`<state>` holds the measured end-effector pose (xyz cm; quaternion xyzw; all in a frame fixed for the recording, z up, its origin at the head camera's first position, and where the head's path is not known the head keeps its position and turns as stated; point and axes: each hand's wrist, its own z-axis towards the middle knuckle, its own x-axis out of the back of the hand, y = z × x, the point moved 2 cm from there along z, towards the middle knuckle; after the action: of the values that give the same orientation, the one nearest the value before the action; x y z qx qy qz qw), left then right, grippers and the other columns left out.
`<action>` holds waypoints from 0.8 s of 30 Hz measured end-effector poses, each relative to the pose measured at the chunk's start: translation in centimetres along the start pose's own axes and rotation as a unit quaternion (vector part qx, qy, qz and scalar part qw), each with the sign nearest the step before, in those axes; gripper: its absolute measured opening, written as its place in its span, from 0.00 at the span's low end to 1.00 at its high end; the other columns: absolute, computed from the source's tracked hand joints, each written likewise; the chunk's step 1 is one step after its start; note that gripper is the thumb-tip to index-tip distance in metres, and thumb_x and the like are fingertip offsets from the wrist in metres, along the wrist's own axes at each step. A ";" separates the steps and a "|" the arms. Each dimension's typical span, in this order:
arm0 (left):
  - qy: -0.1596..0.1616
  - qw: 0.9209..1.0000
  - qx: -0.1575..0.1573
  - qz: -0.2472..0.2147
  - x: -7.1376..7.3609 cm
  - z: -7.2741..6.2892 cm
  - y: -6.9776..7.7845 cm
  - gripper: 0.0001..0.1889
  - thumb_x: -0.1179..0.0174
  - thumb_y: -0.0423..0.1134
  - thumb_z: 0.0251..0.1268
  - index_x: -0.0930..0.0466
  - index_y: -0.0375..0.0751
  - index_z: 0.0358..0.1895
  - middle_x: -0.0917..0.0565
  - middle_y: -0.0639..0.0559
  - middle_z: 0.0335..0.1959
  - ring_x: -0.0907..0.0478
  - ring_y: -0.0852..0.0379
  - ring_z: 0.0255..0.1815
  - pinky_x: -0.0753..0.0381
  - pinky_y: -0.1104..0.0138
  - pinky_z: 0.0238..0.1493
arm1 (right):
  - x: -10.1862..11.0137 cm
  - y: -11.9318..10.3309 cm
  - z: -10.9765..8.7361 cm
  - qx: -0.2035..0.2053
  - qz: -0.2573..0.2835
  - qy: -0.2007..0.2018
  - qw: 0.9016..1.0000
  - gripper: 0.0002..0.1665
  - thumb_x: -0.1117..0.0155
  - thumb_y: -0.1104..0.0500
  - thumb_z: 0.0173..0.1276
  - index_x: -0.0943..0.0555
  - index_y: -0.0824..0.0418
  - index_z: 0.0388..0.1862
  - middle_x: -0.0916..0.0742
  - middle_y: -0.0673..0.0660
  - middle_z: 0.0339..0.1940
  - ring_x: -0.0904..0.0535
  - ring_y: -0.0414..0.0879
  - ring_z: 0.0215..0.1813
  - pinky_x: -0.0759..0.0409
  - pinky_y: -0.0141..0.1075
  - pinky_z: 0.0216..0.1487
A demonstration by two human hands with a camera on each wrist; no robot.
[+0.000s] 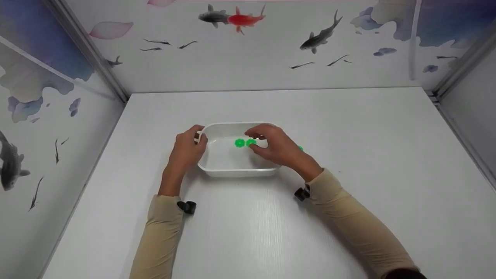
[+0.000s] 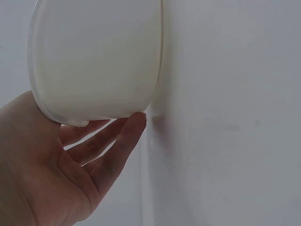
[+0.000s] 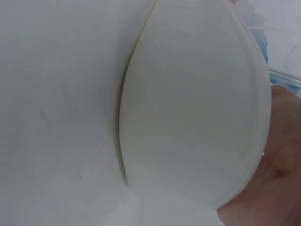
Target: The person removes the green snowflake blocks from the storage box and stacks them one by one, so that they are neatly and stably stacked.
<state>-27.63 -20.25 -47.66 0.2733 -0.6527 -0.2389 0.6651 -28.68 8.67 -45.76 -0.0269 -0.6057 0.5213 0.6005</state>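
A white rectangular tray (image 1: 240, 173) sits on the table, two green flower-shaped pieces inside. One green piece (image 1: 239, 143) lies in plain view; the second green piece (image 1: 251, 142) is partly covered by the right thumb. My left hand (image 1: 187, 149) holds the tray's left end, thumb at the rim and fingers outside; in the left wrist view, those fingers (image 2: 123, 143) reach under its end wall. Over the tray's right side is my right hand (image 1: 276, 145), thumb and fingers parted around the second piece. The right wrist view mostly shows the tray's outer wall (image 3: 193, 108), which hides the fingertips.
Another green piece (image 1: 300, 148) shows outside the tray, just beyond the right wrist and mostly hidden by it. Panels with painted fish (image 1: 248, 19) enclose the white table (image 1: 248, 228) at the back and sides. A small black camera is strapped at each wrist.
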 end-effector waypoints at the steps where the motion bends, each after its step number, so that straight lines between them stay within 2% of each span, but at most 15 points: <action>1: -0.001 1.000 0.001 0.001 0.0 0.0 0.0 0.22 0.49 0.46 0.86 0.23 0.46 0.75 0.13 0.42 0.58 0.13 0.46 0.54 0.13 0.49 0.58 | -0.1 0.0 0.2 -0.002 -0.004 -0.002 1.000 0.21 0.29 0.63 0.75 0.16 0.64 0.65 0.11 0.64 0.61 0.13 0.59 0.62 0.14 0.53 0.65; 6: -0.007 1.000 -0.001 0.003 -0.2 0.1 0.1 0.23 0.50 0.46 0.86 0.24 0.45 0.75 0.13 0.42 0.58 0.13 0.46 0.54 0.12 0.50 0.58 | -0.5 -0.1 0.9 -0.026 -0.044 -0.007 0.999 0.22 0.28 0.62 0.75 0.15 0.65 0.65 0.10 0.63 0.61 0.13 0.60 0.60 0.15 0.52 0.64; 11: -0.011 1.000 0.003 0.001 -0.2 0.1 0.1 0.23 0.50 0.46 0.87 0.24 0.46 0.76 0.13 0.42 0.60 0.13 0.46 0.55 0.13 0.50 0.59 | -1.0 -0.2 1.5 -0.069 -0.116 -0.019 0.991 0.22 0.27 0.59 0.75 0.14 0.62 0.65 0.09 0.59 0.61 0.13 0.55 0.60 0.20 0.52 0.68; 16: -0.011 1.000 0.002 0.000 -0.1 0.1 0.0 0.22 0.49 0.47 0.86 0.24 0.46 0.75 0.13 0.42 0.59 0.13 0.46 0.56 0.12 0.49 0.58 | -1.5 -0.5 1.6 -0.111 -0.160 -0.043 0.980 0.25 0.25 0.56 0.74 0.14 0.61 0.67 0.12 0.59 0.66 0.18 0.55 0.70 0.21 0.51 0.74; 19: -0.005 1.000 -0.002 0.003 0.0 0.1 0.0 0.22 0.49 0.46 0.86 0.23 0.46 0.75 0.13 0.42 0.58 0.13 0.46 0.54 0.13 0.50 0.56 | -1.8 -0.5 1.6 -0.118 -0.177 -0.055 0.976 0.25 0.27 0.59 0.74 0.15 0.62 0.68 0.13 0.60 0.68 0.19 0.55 0.71 0.19 0.50 0.72; 24: 0.001 1.000 -0.004 0.005 0.0 0.1 -0.1 0.21 0.48 0.46 0.86 0.22 0.47 0.74 0.13 0.43 0.57 0.14 0.46 0.52 0.13 0.51 0.56 | -2.2 -0.4 1.9 -0.103 -0.188 -0.056 0.975 0.20 0.28 0.62 0.73 0.14 0.64 0.62 0.12 0.60 0.62 0.16 0.54 0.64 0.16 0.49 0.65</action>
<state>-27.76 -20.36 -47.75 0.2680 -0.6527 -0.2380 0.6675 -29.29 5.93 -46.57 0.0544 -0.6830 0.3344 0.6471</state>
